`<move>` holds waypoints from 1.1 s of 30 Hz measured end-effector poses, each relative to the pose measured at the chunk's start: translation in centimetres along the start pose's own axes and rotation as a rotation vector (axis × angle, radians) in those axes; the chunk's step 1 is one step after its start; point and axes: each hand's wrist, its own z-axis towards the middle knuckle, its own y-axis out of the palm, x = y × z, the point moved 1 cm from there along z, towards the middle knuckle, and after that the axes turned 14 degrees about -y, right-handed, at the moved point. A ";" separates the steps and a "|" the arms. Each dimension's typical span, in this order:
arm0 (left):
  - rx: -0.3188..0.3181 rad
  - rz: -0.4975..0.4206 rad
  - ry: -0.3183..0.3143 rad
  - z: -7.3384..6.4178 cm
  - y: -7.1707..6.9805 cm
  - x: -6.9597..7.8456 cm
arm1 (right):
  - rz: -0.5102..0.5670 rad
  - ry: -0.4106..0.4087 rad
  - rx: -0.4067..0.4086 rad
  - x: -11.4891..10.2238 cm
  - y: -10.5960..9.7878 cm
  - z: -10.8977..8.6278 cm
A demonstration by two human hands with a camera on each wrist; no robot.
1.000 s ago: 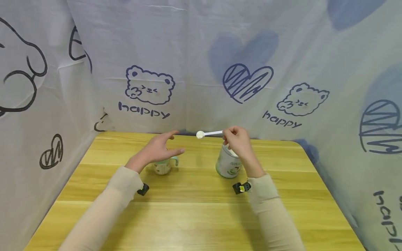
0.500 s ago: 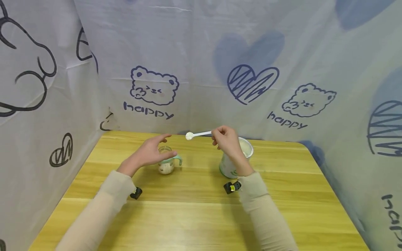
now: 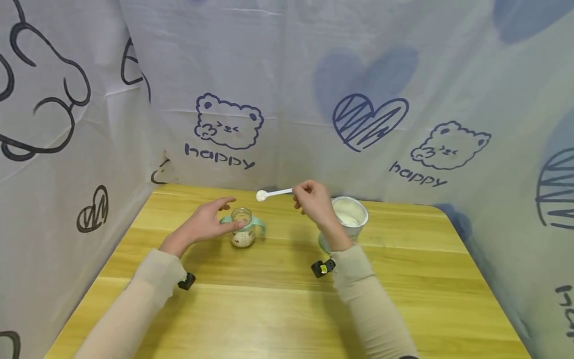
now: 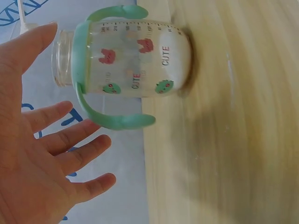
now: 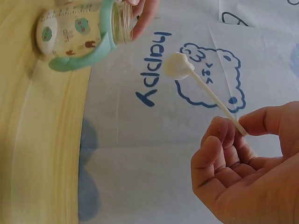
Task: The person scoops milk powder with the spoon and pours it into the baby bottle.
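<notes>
My right hand [image 3: 314, 204] pinches the handle end of a white scoop [image 5: 180, 66], its bowl heaped with pale powder. The scoop hangs in the air to the right of and above a clear baby bottle [image 4: 135, 60]. This bottle has a mint green collar with two handles, stands uncapped on the table, and has whitish contents at its base. Fingers spread, my left hand [image 3: 206, 222] is beside the bottle's neck; whether it touches the glass I cannot tell. Partly behind my right wrist stands an uncovered can [image 3: 352, 227] of pale powder.
Both things stand on a wooden table [image 3: 251, 314] with yellow grain. A pale cloth [image 3: 296, 89] printed with hearts and bears hangs behind the table and along its sides.
My right hand has carried the loaded scoop left, closer to the bottle. The left hand has shifted slightly left and down, and more of the bottle and the can's mouth shows.
</notes>
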 end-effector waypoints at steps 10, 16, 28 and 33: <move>-0.013 -0.011 0.003 -0.4 0.6 -0.7 | -0.004 0.018 -0.022 -0.2 1.7 0.2; -0.005 -0.023 0.019 -0.5 1.0 -0.9 | -0.005 0.010 -0.024 -0.2 2.5 0.2; 0.015 -0.057 0.022 -0.5 1.8 -0.9 | -0.036 -0.011 -0.050 -0.3 3.3 -0.3; 0.017 -0.060 0.017 -0.6 1.9 -1.0 | -0.048 -0.029 -0.071 -0.2 3.6 -0.5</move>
